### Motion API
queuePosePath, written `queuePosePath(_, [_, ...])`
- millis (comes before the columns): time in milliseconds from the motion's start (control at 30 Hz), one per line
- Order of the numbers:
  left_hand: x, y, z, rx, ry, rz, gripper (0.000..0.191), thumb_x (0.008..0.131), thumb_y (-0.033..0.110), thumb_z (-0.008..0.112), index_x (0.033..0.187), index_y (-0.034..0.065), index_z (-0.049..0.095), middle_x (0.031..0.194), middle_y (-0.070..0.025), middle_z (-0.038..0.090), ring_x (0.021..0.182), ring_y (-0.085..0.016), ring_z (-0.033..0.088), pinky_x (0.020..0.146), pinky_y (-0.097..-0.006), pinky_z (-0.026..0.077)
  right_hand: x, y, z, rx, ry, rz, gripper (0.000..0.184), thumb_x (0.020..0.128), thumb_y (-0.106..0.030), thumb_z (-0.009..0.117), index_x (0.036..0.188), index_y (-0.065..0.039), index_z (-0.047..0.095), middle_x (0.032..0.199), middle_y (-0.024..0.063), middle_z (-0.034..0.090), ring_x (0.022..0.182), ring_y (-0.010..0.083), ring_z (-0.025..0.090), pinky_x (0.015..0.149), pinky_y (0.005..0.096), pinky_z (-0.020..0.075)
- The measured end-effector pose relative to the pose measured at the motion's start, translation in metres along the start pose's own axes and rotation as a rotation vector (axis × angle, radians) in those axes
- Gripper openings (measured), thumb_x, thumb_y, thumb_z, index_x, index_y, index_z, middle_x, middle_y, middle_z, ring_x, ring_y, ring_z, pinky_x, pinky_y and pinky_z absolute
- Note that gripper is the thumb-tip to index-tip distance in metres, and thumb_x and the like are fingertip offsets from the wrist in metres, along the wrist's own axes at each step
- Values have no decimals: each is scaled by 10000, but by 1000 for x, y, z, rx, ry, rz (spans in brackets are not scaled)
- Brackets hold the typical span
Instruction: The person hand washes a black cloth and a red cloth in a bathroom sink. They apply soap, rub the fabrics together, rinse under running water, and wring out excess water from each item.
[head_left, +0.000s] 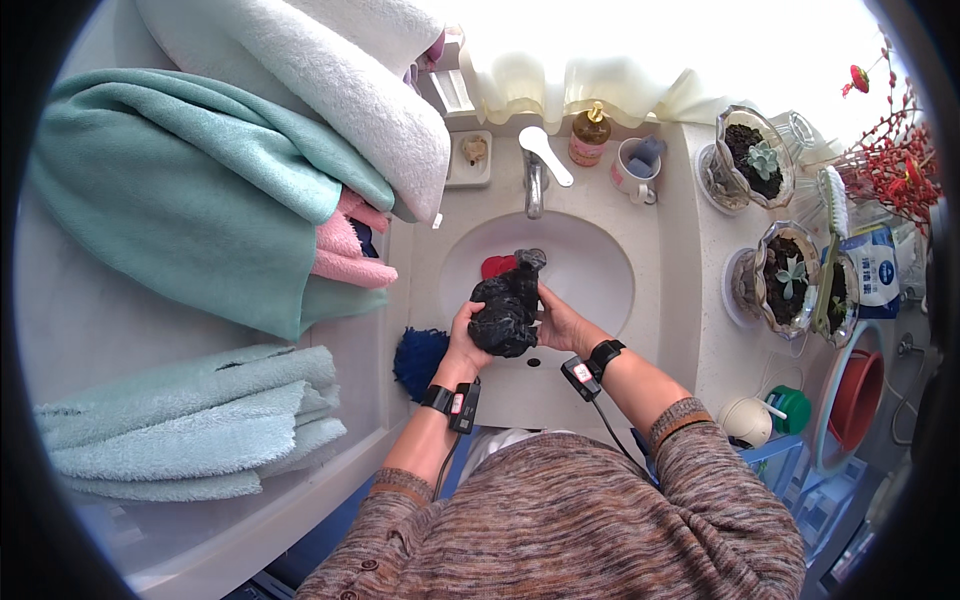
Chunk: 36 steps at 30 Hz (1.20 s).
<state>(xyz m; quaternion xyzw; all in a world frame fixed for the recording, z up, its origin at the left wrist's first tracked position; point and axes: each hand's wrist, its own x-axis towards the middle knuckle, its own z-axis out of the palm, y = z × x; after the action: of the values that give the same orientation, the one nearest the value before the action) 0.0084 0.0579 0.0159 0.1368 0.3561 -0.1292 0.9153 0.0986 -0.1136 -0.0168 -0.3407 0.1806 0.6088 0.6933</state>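
Over the front of the white oval sink basin (592, 277), a wet, bunched black cloth item (504, 315) is held between my two hands. My left hand (466, 337) grips its left side, thumb on top. At its right side is my right hand (559, 321), the fingers partly hidden behind the bundle. A greyish wet end of the bundle reaches up near the drain. Beside it in the basin lies a red object (496, 266), partly covered. The chrome faucet (534, 187) with a white lever stands behind the basin; no water stream can be made out.
A soap dish (471, 159), a pump bottle (589, 135) and a mug (635, 169) stand behind the basin. Potted succulents (787, 277) and a green-handled brush (827, 277) are at right. Green towels (187, 195) hang left; a blue fluffy item (420, 362) lies by the counter's left edge.
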Motion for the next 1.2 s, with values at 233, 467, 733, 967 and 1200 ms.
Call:
queuePosePath(233, [-3,-9,18,94,-54,-15,507,761,224,522,1200,-29,523,1101,-179,634,974,-320,640,896,-453,514,-25,1,-10,-103,-31,-209,586,911,-390,575,1383,-133,341,1157,89,588,1031,201,573,832,385,487])
queuePosePath(467, [-7,-18,14,232,-128,-78,488,728,127,526,1184,-48,531,1075,-181,644,944,-294,652,877,-438,527,-22,6,-31,150,-37,-149,311,937,-223,537,1192,-45,536,1108,109,610,945,190,581,835,351,474])
queuePosePath(733, [-17,-28,31,1067,183,211,570,734,104,583,1282,6,463,1160,-147,594,1140,-263,550,1001,-359,406,-47,-28,23,-260,39,-480,221,889,-126,582,1100,-61,585,970,35,621,835,119,562,737,270,457])
queuePosePath(967, [-4,-27,49,1604,217,570,416,735,10,632,1145,41,567,969,-89,643,945,-175,601,872,-306,462,-79,-33,65,-778,24,-474,310,834,-100,565,1117,24,593,855,33,602,706,97,539,628,254,463])
queuePosePath(1200, [-17,-9,76,1056,-46,592,163,811,-4,488,931,25,595,859,-9,627,774,-84,567,718,-248,470,-102,-67,33,-691,-85,-459,314,856,-172,613,1143,-47,588,998,-8,614,818,74,542,721,242,446])
